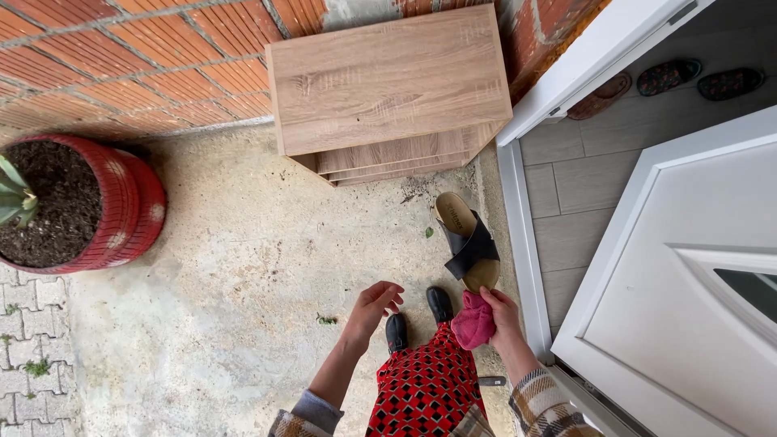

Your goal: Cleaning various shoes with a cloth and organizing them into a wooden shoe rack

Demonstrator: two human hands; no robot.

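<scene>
crumpled soft cloth (473,322): deep pink, plain, in the right hand (503,314) grip
flat open-toed sandal (468,241) just beyond the grip: tan insole, black crossed straps
long skirt (426,388) below the grip: red with a black diamond check
sleeve cuffs (541,405): beige and grey plaid
round ribbed planter (129,209), far left of the grip: red, faded pale patches
low wooden shoe cabinet (388,81): light oak grain
brick wall (121,57): orange-red, grey joints

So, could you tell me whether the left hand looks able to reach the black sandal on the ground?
Probably yes: the left hand is open and empty, and only bare concrete lies between it and the sandal, though the right hand with the pink cloth is nearer.
</scene>
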